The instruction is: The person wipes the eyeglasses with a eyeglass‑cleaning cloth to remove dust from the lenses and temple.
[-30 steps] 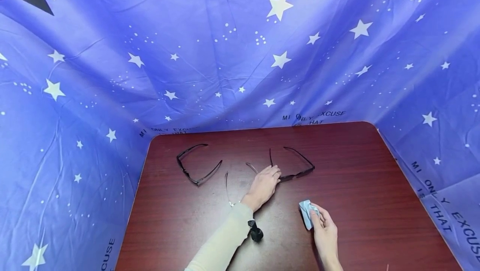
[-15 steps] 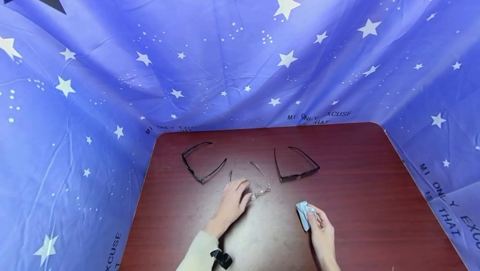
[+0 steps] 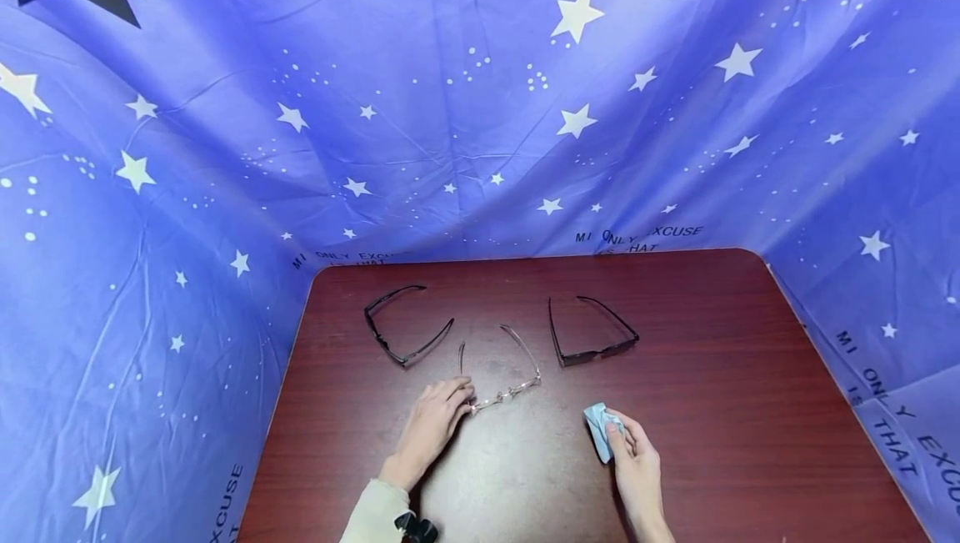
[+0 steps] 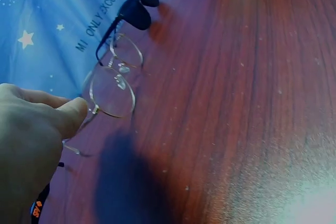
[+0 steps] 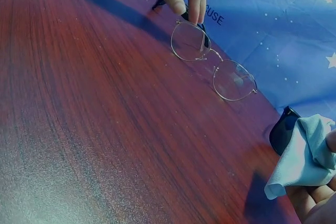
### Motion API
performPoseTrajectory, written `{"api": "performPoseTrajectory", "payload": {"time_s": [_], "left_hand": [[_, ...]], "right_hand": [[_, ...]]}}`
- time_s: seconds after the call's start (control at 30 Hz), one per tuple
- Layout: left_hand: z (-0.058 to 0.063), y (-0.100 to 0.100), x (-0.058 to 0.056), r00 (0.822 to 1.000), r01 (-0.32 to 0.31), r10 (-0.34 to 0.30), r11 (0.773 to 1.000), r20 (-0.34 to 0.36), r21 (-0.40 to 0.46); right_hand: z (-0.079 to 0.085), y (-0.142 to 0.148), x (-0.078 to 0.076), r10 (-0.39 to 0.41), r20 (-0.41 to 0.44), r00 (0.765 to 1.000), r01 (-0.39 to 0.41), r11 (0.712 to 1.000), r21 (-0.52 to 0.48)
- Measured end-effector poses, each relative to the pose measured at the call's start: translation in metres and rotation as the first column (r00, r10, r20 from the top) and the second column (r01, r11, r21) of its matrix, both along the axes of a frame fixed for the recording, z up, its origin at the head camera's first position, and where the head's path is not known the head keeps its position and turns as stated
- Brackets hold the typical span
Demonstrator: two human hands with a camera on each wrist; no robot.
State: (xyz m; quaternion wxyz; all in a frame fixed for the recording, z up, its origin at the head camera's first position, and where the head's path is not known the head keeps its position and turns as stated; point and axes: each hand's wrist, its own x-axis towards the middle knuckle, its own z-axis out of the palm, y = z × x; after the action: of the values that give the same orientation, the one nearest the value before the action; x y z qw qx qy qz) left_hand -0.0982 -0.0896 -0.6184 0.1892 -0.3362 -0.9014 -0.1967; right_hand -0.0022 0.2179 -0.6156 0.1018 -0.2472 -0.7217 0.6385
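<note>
Thin wire-rimmed eyeglasses (image 3: 507, 394) stand on the table with their temples spread toward the back. My left hand (image 3: 429, 422) is at their left hinge; in the left wrist view the thumb (image 4: 76, 113) and fingertips pinch the temple there. Both round lenses (image 5: 234, 81) show in the right wrist view. In my right hand (image 3: 637, 461), thumb and fingers grip a crumpled light-blue cleaning cloth (image 3: 602, 433), held off to the right of the eyeglasses. Part of the left temple is hidden behind the left fingers.
Black-framed glasses (image 3: 384, 344) lie unfolded at the back left. Dark sunglasses (image 3: 598, 353) lie unfolded at the back right. The reddish-brown table (image 3: 735, 409) is bordered by blue star-printed fabric (image 3: 450, 109) at the back and sides.
My left hand has left the sunglasses on the right and moved left and nearer, to the wire eyeglasses' left hinge. The right hand has shifted slightly left with the cloth.
</note>
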Motion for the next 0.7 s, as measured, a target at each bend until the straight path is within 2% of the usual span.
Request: {"api": "performPoseTrajectory", "payload": {"time_s": [0.27, 0.53, 0.7], "left_hand": [[-0.010, 0.004, 0.003, 0.999, -0.030, 0.030, 0.999, -0.029, -0.009], [-0.013, 0.004, 0.004, 1.000, -0.003, 0.003, 1.000, -0.004, -0.015], [-0.012, 0.001, 0.004, 0.998, 0.042, -0.044, 0.998, -0.035, -0.042]], "right_hand": [[0.001, -0.002, 0.001, -0.009, 0.013, 1.000, 0.008, 1.000, 0.014], [0.002, -0.003, 0.003, -0.001, 0.025, 1.000, 0.001, 1.000, -0.001], [0.001, -0.002, 0.003, 0.004, 0.041, 0.999, -0.004, 1.000, -0.004]]}}
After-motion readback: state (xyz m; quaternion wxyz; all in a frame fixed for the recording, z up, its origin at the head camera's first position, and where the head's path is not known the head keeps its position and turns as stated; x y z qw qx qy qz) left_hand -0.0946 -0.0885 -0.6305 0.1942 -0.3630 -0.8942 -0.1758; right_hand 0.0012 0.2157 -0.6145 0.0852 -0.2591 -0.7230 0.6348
